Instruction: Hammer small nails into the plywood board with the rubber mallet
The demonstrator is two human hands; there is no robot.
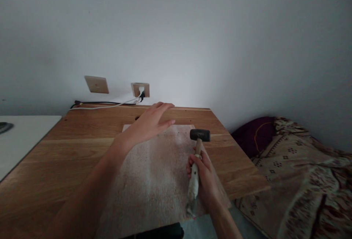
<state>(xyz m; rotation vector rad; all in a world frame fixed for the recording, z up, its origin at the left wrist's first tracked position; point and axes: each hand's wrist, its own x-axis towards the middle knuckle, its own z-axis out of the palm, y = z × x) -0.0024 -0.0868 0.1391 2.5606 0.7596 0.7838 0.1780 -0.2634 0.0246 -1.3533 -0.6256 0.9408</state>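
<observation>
My right hand is wrapped round the handle of a hammer with a dark, blunt head and a pale, wrapped-looking grip. The hammer's head points away from me, over the right edge of a worn board. My left hand is held above the far left part of that board, thumb and fingers apart, with nothing in it. A small dark thing shows partly behind my left wrist; I cannot make out what it is. The board lies on a wooden table.
Against the wall, a socket holds plugs, and cables run left along the table's back edge. A blank plate is beside it. A white surface adjoins on the left. Patterned bedding and a purple cushion lie right.
</observation>
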